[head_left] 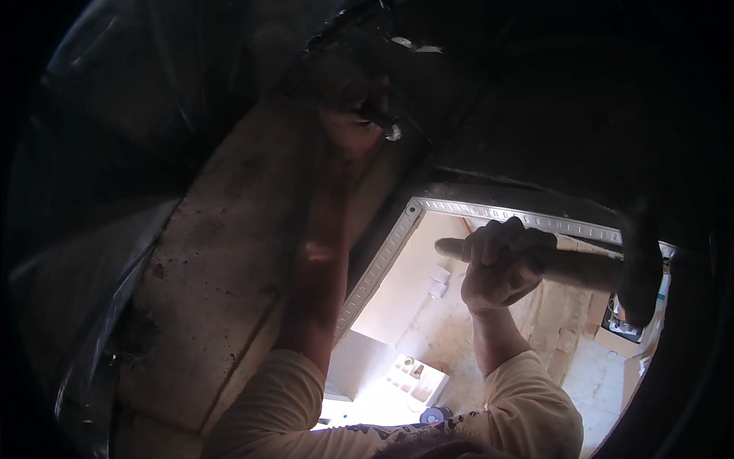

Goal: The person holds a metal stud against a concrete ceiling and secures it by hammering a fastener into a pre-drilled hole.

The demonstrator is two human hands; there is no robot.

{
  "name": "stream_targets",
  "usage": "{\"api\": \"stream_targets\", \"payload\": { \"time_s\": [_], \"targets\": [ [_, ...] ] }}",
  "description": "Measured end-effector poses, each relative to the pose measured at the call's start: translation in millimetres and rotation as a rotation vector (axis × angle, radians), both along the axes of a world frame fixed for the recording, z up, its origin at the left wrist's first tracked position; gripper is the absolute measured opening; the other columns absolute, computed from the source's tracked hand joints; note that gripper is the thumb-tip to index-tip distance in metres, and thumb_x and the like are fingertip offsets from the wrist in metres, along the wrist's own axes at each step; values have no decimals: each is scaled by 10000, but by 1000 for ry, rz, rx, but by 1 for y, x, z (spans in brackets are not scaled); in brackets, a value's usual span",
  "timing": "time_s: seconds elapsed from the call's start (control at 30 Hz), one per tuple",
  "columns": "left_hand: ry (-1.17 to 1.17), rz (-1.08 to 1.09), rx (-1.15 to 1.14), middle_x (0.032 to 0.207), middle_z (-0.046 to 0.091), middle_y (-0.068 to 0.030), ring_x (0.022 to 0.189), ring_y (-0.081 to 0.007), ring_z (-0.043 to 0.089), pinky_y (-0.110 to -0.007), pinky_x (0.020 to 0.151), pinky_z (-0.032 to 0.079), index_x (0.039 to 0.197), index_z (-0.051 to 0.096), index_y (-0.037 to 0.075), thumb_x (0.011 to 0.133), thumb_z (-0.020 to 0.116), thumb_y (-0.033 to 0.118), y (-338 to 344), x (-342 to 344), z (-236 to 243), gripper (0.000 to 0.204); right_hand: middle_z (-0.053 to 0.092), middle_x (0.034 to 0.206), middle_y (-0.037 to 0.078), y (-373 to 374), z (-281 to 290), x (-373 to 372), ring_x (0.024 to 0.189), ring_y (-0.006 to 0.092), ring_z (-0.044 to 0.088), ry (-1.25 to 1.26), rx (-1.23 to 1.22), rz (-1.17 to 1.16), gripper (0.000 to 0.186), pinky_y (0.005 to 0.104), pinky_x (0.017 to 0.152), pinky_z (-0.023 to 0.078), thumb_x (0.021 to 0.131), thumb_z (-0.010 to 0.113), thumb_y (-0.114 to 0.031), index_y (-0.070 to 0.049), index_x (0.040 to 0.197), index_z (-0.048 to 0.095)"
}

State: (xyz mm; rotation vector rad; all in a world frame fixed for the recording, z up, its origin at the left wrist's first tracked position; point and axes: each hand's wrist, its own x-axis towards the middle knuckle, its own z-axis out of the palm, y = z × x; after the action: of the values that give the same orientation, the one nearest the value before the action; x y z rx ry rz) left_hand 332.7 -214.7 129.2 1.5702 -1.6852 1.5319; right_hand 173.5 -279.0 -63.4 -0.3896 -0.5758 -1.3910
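In the bright opening, my right hand (pixel 501 264) is closed round the wooden handle of a hammer (pixel 585 269). The handle's butt sticks out on the left of my fist, and the dark head is at the right. My left hand (pixel 352 126) reaches up into the dark, its fingers curled round a short, dark, rod-like tool (pixel 390 128) with a pale, shiny end. Shadow hides the rest of that tool, so its kind is unclear. My left forearm runs along a rough, pale concrete-like surface (pixel 229 206).
A pale metal frame with a patterned strip (pixel 505 210) edges the opening. Through it show a lit floor, a white tray-like box (pixel 417 380) with small items, and a cardboard box (pixel 615 342). Clear plastic sheeting (pixel 115 283) hangs at the left. Dark surfaces surround my hands.
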Motion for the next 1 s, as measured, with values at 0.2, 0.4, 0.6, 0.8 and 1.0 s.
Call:
{"api": "stream_targets", "payload": {
  "time_s": [0.2,0.4,0.6,0.8,1.0],
  "targets": [
    [71,-66,45,533,493,-47,446,-191,449,-328,432,343,635,601,66,723,706,32,-4,18,-8,141,598,598,94,10,-7,26,506,174,603,798,-328,-120,386,303,459,464,906,592,-224,80,1094,445],
    [28,-50,17,573,530,-54,484,-195,500,-337,441,360,643,605,70,712,705,44,-10,8,-14,124,587,602,101,-22,-21,29,502,148,564,741,-220,-15,332,293,459,441,916,578,-226,81,1022,509],
    [8,18,103,661,618,-37,571,-199,594,-311,521,466,810,693,103,679,700,55,-12,7,-15,140,586,646,171,-48,3,13,554,278,612,938,-361,-104,321,371,486,444,881,639,-228,52,970,508],
    [-125,118,144,729,659,-31,636,-220,628,-326,566,506,875,710,129,674,701,103,-42,-32,-30,203,564,628,193,-81,11,-1,567,368,595,960,-461,-479,336,409,496,451,875,639,-259,50,920,514],
    [0,516,184,846,689,-62,731,-232,663,-334,641,532,921,717,116,703,708,176,-45,-52,-21,226,559,607,181,-108,8,1,542,362,589,1095,-639,-813,341,444,518,468,859,640,-318,7,813,548]
  ]
}}
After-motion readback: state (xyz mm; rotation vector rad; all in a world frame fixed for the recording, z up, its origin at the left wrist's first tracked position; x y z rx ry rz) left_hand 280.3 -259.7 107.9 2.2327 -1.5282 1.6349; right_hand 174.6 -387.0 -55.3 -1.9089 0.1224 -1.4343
